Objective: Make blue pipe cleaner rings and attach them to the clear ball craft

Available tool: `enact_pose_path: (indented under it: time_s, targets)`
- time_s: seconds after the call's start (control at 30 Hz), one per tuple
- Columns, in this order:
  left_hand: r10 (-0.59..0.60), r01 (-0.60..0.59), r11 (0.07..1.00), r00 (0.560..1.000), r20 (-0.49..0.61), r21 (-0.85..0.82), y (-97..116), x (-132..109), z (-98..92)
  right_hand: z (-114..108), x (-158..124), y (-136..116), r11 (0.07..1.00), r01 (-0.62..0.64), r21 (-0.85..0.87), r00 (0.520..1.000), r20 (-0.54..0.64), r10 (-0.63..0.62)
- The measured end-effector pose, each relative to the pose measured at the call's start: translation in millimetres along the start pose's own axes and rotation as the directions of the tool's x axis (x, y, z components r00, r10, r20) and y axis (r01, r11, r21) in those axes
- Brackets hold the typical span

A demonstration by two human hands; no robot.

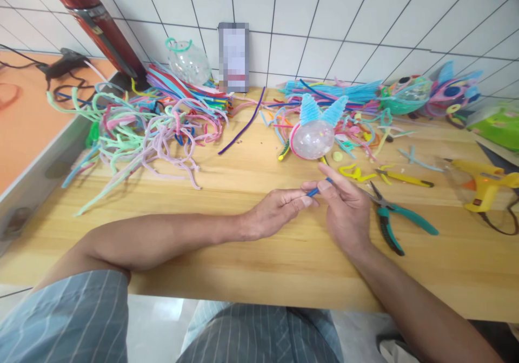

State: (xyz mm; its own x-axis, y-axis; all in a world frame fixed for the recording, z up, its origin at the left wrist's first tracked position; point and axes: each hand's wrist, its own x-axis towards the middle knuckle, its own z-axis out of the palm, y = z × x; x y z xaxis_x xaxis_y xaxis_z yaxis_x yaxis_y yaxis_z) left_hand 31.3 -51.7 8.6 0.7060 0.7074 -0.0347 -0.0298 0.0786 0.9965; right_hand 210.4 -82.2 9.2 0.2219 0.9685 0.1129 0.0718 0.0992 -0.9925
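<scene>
A short dark-blue piece, apparently rolled or folded pipe cleaner [313, 192], is pinched between both hands above the table. My left hand [278, 211] closes on its left end with thumb and fingers. At its right end, my right hand [348, 206] grips with the thumb against the fingers, the index finger stretched forward. Just beyond the fingertips rests a clear plastic ball [313, 139] with a pink rim and two light-blue fuzzy ears [322, 110]. To the right of my right hand, teal-handled pliers [391, 209] lie with their jaws apart.
Tangled pipe cleaners [141, 136] cover the left side, near a red thermos [95, 25]. A phone [234, 57] leans on the tiled wall. A purple pipe cleaner [243, 125] lies mid-table. At right are a yellow-handled tool [409, 178], a yellow glue gun [484, 182] and decorated balls [407, 95].
</scene>
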Motion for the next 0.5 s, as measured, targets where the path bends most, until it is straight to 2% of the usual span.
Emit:
enact_pose_path:
  time_s: [0.37, 0.5]
  targets:
    - [-0.025, 0.025, 1.000, 1.000, 0.009, -0.018, -1.3, -0.6, -0.1, 0.4, 1.9, -2.1, 1.000, 0.006, 0.014, 1.000, 0.005, -0.006]
    - [-0.014, 0.014, 1.000, 1.000, 0.015, 0.008, 0.1, -0.9, -0.7, 0.5, 5.9, -5.9, 0.985, -0.100, 0.142, 0.990, 0.116, 0.084]
